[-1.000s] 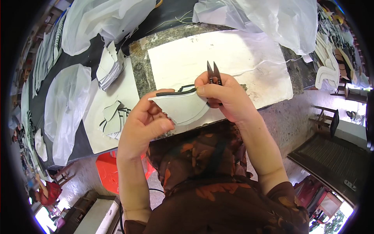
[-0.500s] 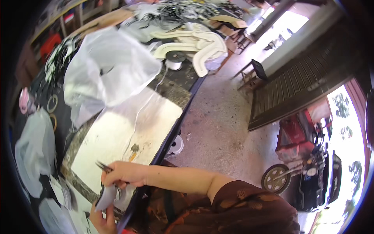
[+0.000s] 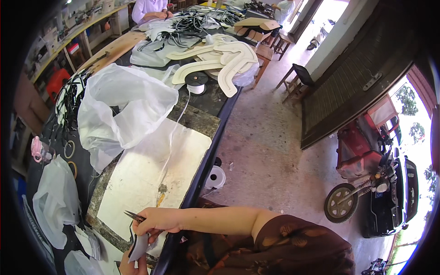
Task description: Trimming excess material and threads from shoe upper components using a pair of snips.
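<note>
My right hand is closed around a pair of dark thread snips, whose points stick out past the fingers to the left. Just beneath it hangs a small grey-white piece of material with a dark edge. My left hand, partly cut off by the lower rim, pinches the lower end of this piece. Both hands are over the near end of a white board on the table. A white cord runs along the board from a spool toward my right hand; its near end is hard to make out.
A large translucent plastic bag lies beyond the board, and another bag at the left. Cream curved pieces and dark strips are piled farther off. A person works at the far end. Stools stand right.
The view has shifted and sharpened, bringing the far person into sight. My hands still hold the snips and the grey-white piece in nearly the same pose.
</note>
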The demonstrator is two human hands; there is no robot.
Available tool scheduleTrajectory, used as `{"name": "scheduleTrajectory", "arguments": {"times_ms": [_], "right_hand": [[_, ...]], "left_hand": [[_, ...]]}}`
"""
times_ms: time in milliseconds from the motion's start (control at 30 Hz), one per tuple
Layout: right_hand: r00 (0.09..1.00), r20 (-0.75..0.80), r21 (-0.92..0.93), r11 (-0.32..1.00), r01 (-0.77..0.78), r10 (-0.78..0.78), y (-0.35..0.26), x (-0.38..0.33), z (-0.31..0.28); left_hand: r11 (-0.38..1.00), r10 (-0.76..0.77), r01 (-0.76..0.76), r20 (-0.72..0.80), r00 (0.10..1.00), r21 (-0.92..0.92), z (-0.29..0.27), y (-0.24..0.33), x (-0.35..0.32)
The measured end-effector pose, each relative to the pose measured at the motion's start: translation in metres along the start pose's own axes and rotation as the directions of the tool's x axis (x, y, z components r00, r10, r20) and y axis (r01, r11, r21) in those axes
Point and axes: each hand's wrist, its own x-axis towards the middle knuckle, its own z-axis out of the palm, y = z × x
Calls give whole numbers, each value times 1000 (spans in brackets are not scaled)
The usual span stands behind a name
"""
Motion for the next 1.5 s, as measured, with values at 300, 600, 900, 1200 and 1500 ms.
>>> {"name": "scheduleTrajectory", "arguments": {"times_ms": [300, 600, 900, 1200, 1500], "right_hand": [[997, 69, 216, 976, 19, -34, 0, -7, 12], [998, 58, 237, 971, 17, -31, 10, -1, 9], [994, 110, 310, 949, -49, 15, 16, 1, 11], [992, 111, 229, 970, -85, 61, 22, -3, 4], [987, -99, 161, 981, -110, 127, 4, -12, 10]], "left_hand": [[954, -156, 40, -377, 913, -299, 45, -29, -5], [976, 108, -161, -313, 944, -149, 26, -1, -9], [913, 57, -119, -166, 984, -390, 13, -5, -12], [735, -259, 125, -105, 960, -667, 27, -4, -14], [579, -367, 76, -175, 914, -812, 36, 12, -7]]}}
